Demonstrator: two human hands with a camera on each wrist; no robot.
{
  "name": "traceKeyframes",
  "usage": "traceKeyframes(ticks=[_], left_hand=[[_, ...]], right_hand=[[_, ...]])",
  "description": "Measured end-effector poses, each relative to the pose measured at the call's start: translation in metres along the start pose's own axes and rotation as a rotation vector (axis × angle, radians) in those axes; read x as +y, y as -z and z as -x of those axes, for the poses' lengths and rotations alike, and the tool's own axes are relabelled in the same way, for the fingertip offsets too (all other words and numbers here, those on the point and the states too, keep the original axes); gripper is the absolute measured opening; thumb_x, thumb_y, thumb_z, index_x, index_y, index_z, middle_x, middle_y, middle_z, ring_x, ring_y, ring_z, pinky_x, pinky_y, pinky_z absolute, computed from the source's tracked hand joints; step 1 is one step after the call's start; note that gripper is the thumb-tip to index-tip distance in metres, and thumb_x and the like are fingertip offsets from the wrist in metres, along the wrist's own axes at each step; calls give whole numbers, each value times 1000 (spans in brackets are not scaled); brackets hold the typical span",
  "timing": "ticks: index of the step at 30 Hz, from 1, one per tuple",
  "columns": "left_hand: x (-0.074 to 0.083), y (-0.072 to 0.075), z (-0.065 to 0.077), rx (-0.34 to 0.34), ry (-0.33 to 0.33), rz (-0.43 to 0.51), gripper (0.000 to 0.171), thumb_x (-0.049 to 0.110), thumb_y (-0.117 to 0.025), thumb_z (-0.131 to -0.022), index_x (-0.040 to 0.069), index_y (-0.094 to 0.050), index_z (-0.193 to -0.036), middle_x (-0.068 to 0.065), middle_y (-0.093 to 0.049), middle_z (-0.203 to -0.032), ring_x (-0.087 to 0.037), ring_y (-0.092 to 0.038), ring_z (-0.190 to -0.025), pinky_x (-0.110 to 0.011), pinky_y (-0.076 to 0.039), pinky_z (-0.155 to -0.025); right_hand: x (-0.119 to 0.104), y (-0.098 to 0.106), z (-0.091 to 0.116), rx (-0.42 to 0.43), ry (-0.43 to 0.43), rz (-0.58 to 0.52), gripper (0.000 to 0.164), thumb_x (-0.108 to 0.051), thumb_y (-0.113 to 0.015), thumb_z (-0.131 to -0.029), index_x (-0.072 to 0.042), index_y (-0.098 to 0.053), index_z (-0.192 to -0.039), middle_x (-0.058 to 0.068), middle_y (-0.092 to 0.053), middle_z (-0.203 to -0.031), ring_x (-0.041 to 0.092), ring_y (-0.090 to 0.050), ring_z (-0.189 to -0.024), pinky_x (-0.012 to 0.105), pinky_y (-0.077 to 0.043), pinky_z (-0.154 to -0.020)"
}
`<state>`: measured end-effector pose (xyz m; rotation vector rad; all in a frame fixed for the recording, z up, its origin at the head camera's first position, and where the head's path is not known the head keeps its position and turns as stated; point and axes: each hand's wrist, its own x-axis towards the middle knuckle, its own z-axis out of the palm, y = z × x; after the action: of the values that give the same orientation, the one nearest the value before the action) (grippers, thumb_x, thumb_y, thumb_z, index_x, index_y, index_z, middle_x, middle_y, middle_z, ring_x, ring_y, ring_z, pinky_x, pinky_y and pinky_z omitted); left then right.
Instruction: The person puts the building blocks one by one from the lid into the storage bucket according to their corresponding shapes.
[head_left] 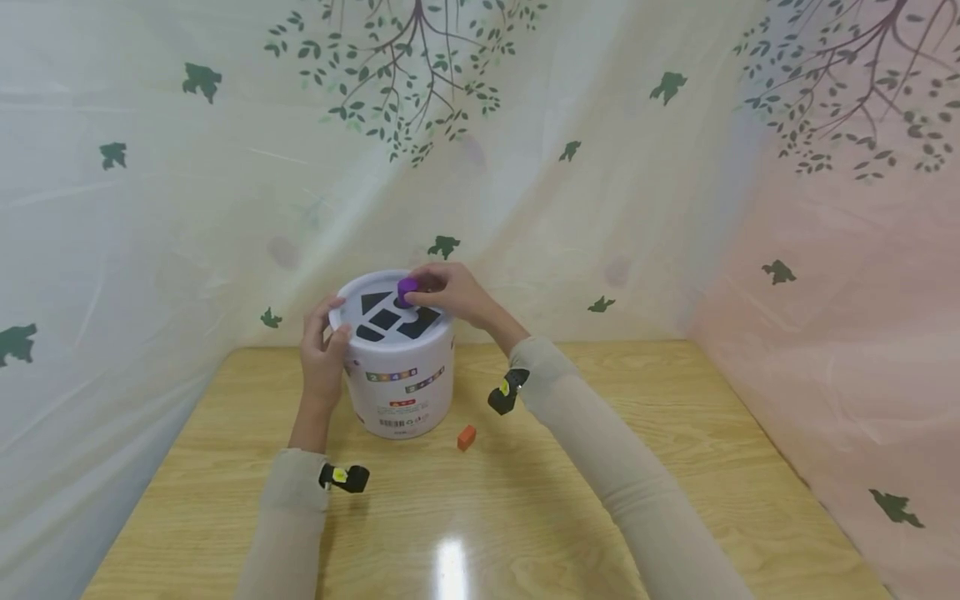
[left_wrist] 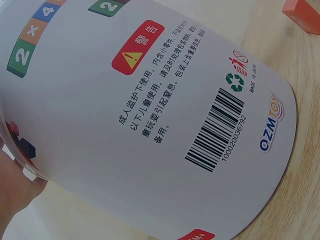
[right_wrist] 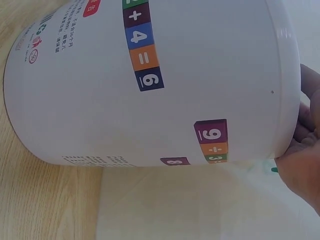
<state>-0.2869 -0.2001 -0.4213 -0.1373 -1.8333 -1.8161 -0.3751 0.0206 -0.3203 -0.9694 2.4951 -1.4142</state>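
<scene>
A white toy bucket (head_left: 408,392) stands upright on the table, printed with coloured number tiles. Its white lid (head_left: 351,312) has several dark shaped holes. My left hand (head_left: 322,358) grips the bucket's rim on the left side, thumb in front and fingers farther back. Above the lid's back right part, my right hand (head_left: 457,293) pinches a purple cylinder block (head_left: 407,289) over a hole. In the right wrist view the bucket hides part of the right hand (right_wrist: 306,145), and the purple block is out of sight there.
A small orange block (head_left: 467,437) lies on the wooden table (head_left: 600,467), just right of the bucket's base. Behind the table hangs a pale curtain (head_left: 510,192) with printed leaves and branches. Each wrist wears a black camera (head_left: 508,392).
</scene>
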Motion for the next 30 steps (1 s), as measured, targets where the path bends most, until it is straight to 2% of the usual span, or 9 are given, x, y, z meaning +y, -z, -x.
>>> traceKeyframes(ticks=[16, 19, 24, 26, 30], left_hand=[[2, 0, 0, 5, -2, 17, 50, 21, -53, -96, 14, -54, -145, 4, -37, -158, -16, -46, -130, -14, -57, -87], [7, -1, 1, 4, 4, 20, 52, 20, -53, -95, 10, -52, -146, 0, -35, -159, -16, -45, -131, -13, -57, -87], [25, -4, 8, -1, 21, 24, 53, 20, -53, -94, 6, -52, -145, -9, -34, -159, -17, -45, -130, -12, -56, -87], [25, -4, 8, -2, 21, 23, 53, 20, -53, -94, 6, -52, -145, -9, -34, -159, -16, -45, -129, -12, -55, -87], [10, -1, 3, 3, 13, 21, 52, 21, -53, -95, 11, -53, -145, -1, -36, -159, -15, -44, -131, -13, -56, -88]], right_hand=[[-2, -2, -1, -2, -11, 15, 39, -22, -77, -90, -10, -69, -126, 6, -72, -119, 17, -66, -110, 28, -56, -98], [-1, -2, -2, 2, -10, 25, 39, -22, -77, -90, -10, -69, -126, 6, -72, -119, 17, -66, -110, 28, -56, -99], [0, -2, -3, 4, -13, 37, 39, -23, -77, -90, -10, -69, -126, 6, -72, -119, 17, -66, -109, 28, -56, -98], [0, -2, -3, 4, -13, 37, 38, -22, -77, -90, -9, -69, -125, 6, -72, -118, 17, -66, -109, 28, -57, -97], [0, -2, -2, 4, -12, 32, 39, -22, -78, -90, -9, -69, -126, 7, -71, -119, 18, -66, -109, 28, -57, -97]])
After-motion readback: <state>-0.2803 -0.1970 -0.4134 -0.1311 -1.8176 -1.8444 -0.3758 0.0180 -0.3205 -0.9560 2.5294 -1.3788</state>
